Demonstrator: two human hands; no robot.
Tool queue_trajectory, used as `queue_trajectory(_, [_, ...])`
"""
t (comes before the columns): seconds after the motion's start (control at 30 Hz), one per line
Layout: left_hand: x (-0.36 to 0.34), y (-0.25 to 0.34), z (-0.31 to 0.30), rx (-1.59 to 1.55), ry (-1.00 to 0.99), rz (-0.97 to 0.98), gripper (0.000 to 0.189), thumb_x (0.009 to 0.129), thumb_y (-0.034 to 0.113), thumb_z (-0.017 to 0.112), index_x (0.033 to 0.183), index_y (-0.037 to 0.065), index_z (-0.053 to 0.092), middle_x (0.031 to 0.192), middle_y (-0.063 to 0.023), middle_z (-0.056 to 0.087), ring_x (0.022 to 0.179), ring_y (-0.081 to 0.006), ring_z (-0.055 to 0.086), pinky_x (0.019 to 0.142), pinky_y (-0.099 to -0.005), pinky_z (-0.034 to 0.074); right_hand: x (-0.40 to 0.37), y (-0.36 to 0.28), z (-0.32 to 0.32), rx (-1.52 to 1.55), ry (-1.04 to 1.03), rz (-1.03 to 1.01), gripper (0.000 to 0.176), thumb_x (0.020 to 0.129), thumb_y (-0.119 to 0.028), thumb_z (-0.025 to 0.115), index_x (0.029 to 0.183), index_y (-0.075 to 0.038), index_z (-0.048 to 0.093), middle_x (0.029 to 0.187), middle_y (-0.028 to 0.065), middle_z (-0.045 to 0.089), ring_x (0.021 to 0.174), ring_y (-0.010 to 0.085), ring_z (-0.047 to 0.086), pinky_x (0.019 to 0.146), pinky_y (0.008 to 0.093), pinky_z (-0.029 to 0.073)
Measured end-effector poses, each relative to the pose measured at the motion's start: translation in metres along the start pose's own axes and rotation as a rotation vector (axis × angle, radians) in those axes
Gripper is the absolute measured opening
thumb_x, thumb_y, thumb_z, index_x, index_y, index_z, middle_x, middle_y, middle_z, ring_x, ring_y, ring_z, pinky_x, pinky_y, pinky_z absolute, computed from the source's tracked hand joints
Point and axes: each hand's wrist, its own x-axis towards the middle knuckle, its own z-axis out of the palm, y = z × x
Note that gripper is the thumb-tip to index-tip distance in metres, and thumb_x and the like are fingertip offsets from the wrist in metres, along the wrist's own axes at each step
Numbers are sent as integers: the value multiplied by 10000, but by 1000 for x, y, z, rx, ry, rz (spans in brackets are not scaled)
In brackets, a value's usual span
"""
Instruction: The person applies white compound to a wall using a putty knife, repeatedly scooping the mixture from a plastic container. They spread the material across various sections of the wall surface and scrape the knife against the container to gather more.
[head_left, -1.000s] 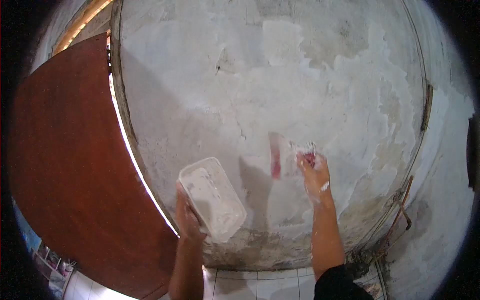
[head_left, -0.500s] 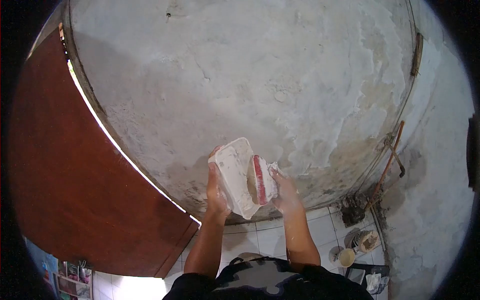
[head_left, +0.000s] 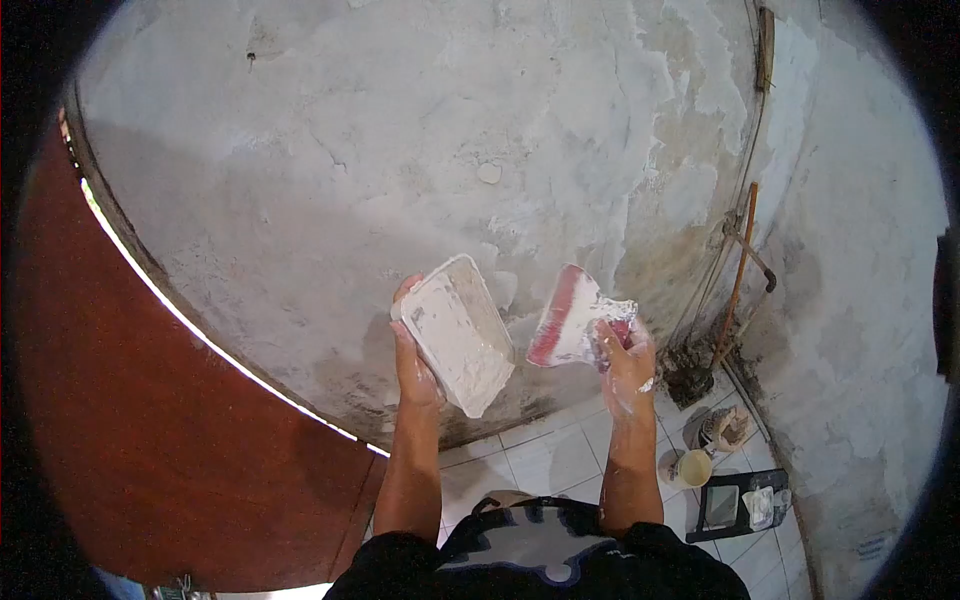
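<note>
My left hand (head_left: 412, 350) is wrapped round the side of a white rectangular tub (head_left: 437, 315), smeared with pale wall putty (head_left: 480, 372) that lies thickest toward its near end. In my right hand (head_left: 628, 365) is a wide putty knife (head_left: 572, 318) with a red-and-white, putty-coated body. Its broad edge points left toward the tub, with a gap between the two. White smears mark my right fingers and wrist. Behind both hands stands the patchy grey plastered wall (head_left: 400, 150).
A brown-red door panel (head_left: 190, 400) is at the left. On the tiled floor (head_left: 560, 462) at the right are a cream pot (head_left: 692, 468), a crusted bucket (head_left: 722, 430) and a black tray-like object (head_left: 742, 525). Pipes (head_left: 740, 270) run up the wall corner.
My right hand has drawn the putty knife out of the tub and to the right, turning its flat face into view. The camera view has shifted right.
</note>
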Motion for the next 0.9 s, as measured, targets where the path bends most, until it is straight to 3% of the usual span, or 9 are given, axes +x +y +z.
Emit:
queue_trajectory(0.07, [1,4,5,41,-18,38,754,919,641,401,1421,88,299,1325,-97,450,1235,-237,447,1050,-402,367,-8,-3,7,-94,-49,4,250,880,-74,657,1091,36,582,978,65,651,849,133,612,765,276,496])
queue_trajectory(0.13, [3,0,-3,62,-41,85,772,924,637,390,1439,71,288,1383,-106,420,1269,-252,428,1064,-419,360,-14,2,25,-241,-87,-56,211,878,-86,660,1051,20,602,938,55,661,813,118,611,718,269,501])
queue_trajectory(0.17, [3,-1,-6,83,-68,131,791,928,633,378,1458,54,277,1442,-114,389,1303,-267,409,1078,-437,353,-16,5,31,-239,-91,-54,211,878,-86,660,1051,20,602,938,55,661,813,118,611,718,269,501])
queue_trajectory(0.4, [6,12,-1,138,-120,206,841,894,678,406,1447,56,292,1402,-118,410,1281,-265,412,1069,-437,352,-27,36,55,-384,-206,-89,224,866,-108,654,1031,32,599,919,85,671,827,130,611,761,286,483])
queue_trajectory(0.47, [3,13,2,151,-37,202,861,857,670,505,1417,61,266,1324,-122,448,1241,-243,443,1050,-405,369,-30,36,58,-432,-230,-89,220,868,-109,652,1029,31,596,916,84,670,828,128,608,760,285,482])
queue_trajectory(0.53, [3,14,0,135,-49,198,854,860,665,507,1416,63,265,1324,-123,450,1240,-243,446,1048,-404,372,-32,37,62,-479,-254,-103,217,870,-110,650,1026,31,594,912,84,669,829,127,606,758,283,482])
queue_trajectory(0.7, [2,12,-1,153,-64,189,874,847,691,496,1420,59,305,1355,-103,428,1254,-254,423,1069,-432,348,-32,62,58,-265,-261,77,243,872,-122,669,1049,23,585,901,85,666,828,110,600,737,264,479])
queue_trajectory(0.83, [7,0,-13,86,-38,175,793,886,620,508,1414,74,280,1326,-115,449,1235,-241,451,1053,-401,366,-33,78,57,-70,-188,102,253,871,-109,678,1071,13,581,919,81,658,816,118,607,734,270,491])
queue_trajectory(0.9, [5,-10,-20,30,-14,148,781,892,616,501,1411,73,288,1330,-112,447,1235,-242,451,1053,-402,366,-30,84,48,72,-174,347,256,874,-64,662,1101,15,575,976,98,656,842,148,631,766,298,516])
